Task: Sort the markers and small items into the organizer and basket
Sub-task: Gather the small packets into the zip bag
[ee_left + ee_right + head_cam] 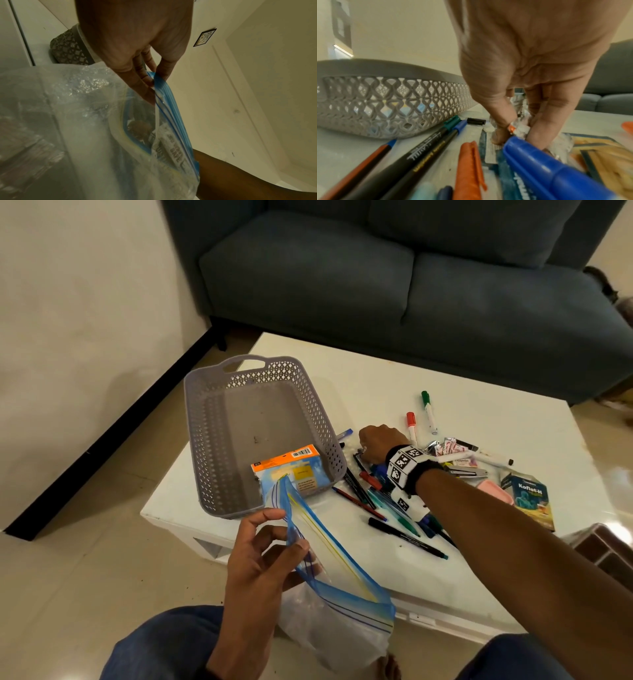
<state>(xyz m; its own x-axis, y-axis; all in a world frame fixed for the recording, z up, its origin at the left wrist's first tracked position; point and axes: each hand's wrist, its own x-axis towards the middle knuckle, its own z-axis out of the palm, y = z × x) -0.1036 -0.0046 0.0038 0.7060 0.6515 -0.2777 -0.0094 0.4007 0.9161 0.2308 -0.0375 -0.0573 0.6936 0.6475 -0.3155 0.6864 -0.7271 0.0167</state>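
My left hand (274, 537) (150, 82) pinches the blue zip rim of a clear plastic bag (342, 594) (85, 121), which hangs mouth open in front of the table. A grey lattice basket (191, 412) (385, 94) stands on the white table (376, 364) with an orange and blue packet (294, 470) inside. My right hand (376, 443) (513, 135) reaches down into a pile of markers (376, 498) right of the basket. Its thumb and fingers pinch a crinkled foil wrapper (520, 129). A blue marker (547, 169), an orange pen (469, 169) and black markers (426, 148) lie under the wrist.
A red marker (412, 426) and a green marker (428, 409) lie behind the pile. Wrappers, white markers (479, 455), a pink item (495, 489) and a blue medicine box (529, 498) lie to the right. A brown compartmented box (606, 549) sits at the right edge. A sofa (411, 285) stands behind.
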